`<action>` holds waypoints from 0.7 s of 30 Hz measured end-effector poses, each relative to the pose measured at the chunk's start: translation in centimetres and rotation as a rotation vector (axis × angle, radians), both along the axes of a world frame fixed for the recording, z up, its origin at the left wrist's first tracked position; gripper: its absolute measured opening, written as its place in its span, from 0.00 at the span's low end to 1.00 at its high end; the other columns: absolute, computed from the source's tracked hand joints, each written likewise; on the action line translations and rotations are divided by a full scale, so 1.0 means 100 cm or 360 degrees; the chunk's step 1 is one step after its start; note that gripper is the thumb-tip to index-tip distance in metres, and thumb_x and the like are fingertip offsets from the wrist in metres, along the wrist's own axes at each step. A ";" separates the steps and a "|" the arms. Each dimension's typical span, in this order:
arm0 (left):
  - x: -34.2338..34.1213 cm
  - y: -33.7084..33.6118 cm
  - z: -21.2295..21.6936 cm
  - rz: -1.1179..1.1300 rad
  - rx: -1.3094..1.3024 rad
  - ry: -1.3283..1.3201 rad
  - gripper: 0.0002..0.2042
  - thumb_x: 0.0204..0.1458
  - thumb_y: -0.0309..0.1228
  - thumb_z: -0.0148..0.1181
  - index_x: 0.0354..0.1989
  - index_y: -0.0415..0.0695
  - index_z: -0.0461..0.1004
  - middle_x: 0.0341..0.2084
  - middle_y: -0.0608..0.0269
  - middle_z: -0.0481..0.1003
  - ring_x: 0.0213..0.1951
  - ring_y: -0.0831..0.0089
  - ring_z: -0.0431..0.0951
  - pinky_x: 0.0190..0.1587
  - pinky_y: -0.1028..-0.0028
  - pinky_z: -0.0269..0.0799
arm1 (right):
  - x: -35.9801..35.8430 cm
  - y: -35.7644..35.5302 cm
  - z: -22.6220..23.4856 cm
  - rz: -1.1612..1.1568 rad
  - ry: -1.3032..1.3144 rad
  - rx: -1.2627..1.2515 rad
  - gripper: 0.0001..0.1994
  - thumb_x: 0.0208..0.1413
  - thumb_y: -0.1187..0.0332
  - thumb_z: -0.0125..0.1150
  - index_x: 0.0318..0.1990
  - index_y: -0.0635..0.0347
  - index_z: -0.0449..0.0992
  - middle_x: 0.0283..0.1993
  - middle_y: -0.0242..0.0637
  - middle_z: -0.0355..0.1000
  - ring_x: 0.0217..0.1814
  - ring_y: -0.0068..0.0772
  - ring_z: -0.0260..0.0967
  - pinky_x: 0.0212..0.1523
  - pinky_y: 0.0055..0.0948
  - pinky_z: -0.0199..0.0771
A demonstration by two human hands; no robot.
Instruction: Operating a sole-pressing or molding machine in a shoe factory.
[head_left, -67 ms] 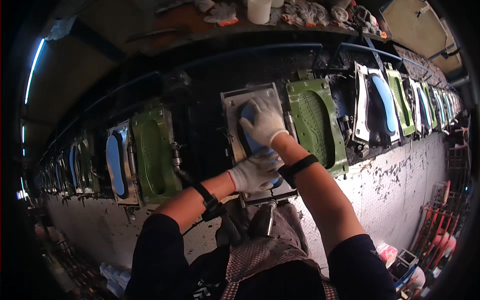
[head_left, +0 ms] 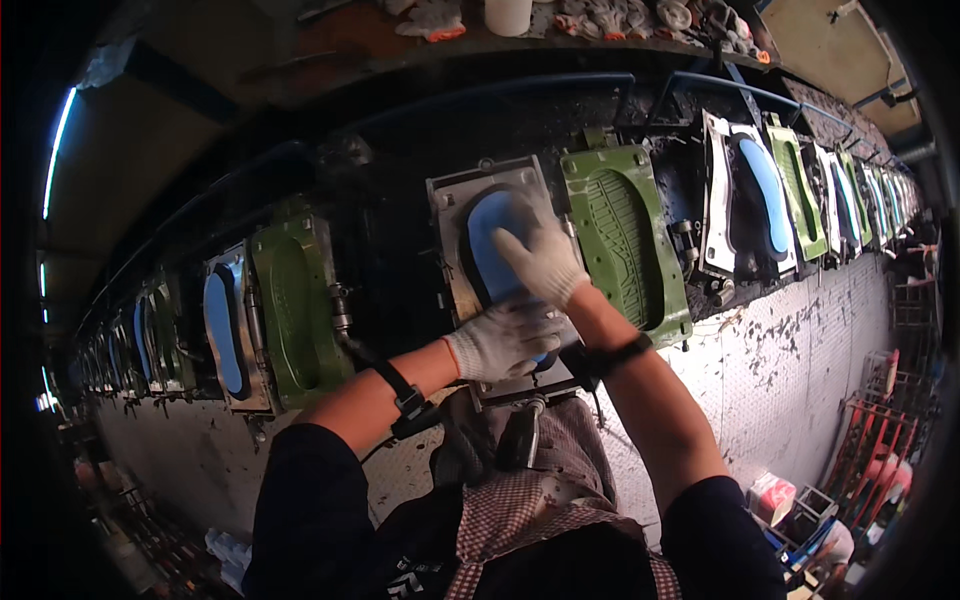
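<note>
Two hands in pale knit gloves work at one silver rectangular metal mould plate [head_left: 450, 212], and a blue sole-shaped pad with a dark border [head_left: 488, 238] lies lengthwise in its middle. The left hand [head_left: 505, 341] lies across the plate's near part, back upward, its fingers pointing right over the pad's lower end; whether they grasp the pad or only press on it, I cannot tell. Its forearm slants in from the plate's near left.

The right hand [head_left: 543, 252] is over the plate's right half, further from the person, its forearm rising from the near right. The thumb stands out leftward over the blue surface, apart from the other fingers, which point away from the person and are blurred; their hold on the pad cannot be made out. A green metal mould half with a ribbed sole-shaped hollow [head_left: 628, 245] sits just right of the plate. Beyond the plate, a white cylindrical container [head_left: 508, 14] stands on a tabletop [head_left: 350, 38].
</note>
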State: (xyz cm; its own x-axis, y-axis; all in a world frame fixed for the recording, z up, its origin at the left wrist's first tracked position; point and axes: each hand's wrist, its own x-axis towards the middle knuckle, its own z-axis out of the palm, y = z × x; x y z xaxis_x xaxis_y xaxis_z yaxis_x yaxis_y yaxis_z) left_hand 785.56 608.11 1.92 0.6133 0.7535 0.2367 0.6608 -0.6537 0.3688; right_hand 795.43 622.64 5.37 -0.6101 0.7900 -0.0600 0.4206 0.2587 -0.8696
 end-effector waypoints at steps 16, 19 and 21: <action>-0.022 0.009 0.012 0.0606 -0.0368 -0.0540 0.33 0.66 0.57 0.48 0.74 0.52 0.61 0.75 0.52 0.58 0.77 0.57 0.54 0.78 0.55 0.47 | 0.135 -0.100 -0.023 0.1383 -0.0933 -0.1995 0.11 0.63 0.71 0.58 0.51 0.60 0.76 0.34 0.33 0.76 0.31 0.23 0.75 0.35 0.28 0.77; -0.067 0.027 -0.023 0.1822 -0.0113 -0.1682 0.26 0.69 0.50 0.49 0.67 0.45 0.69 0.62 0.57 0.72 0.63 0.62 0.72 0.68 0.69 0.65 | 0.131 -0.080 -0.036 0.1441 -0.1100 -0.2060 0.16 0.63 0.65 0.59 0.55 0.60 0.73 0.33 0.35 0.76 0.32 0.23 0.76 0.36 0.28 0.78; -0.095 0.019 -0.095 0.2238 -0.0643 -0.2163 0.24 0.69 0.47 0.51 0.64 0.44 0.71 0.56 0.61 0.75 0.57 0.67 0.74 0.62 0.73 0.68 | 0.122 -0.085 -0.045 0.1839 -0.1278 -0.1652 0.23 0.64 0.55 0.61 0.59 0.62 0.71 0.33 0.38 0.76 0.33 0.24 0.77 0.35 0.29 0.79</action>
